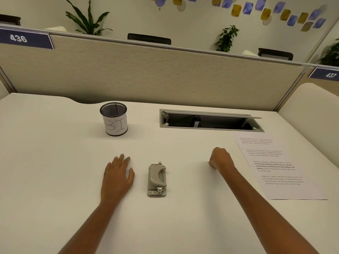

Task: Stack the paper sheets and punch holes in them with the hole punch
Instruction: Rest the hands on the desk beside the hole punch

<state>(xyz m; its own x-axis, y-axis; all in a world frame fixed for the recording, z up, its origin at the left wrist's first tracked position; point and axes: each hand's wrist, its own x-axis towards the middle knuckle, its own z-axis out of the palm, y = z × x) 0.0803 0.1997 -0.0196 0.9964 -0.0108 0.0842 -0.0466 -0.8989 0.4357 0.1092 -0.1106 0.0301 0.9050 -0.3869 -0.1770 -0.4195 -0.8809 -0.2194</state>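
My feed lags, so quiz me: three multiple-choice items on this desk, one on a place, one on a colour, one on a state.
1. Where is the hole punch?
A. On the desk between the two hands
B. Inside the mesh pen cup
C. On top of the printed paper sheets

2. What colour is the hole punch?
A. Red
B. Grey
C. Blue

3. How is the right hand?
A. Flat, palm down
B. Gripping the punch
C. Closed in a fist on the desk, holding nothing visible

Answers:
1 A: it lies on the desk with the left hand on one side and the right hand on the other.
2 B: its body is plainly grey.
3 C: the fingers are curled under, left of the printed paper sheets.
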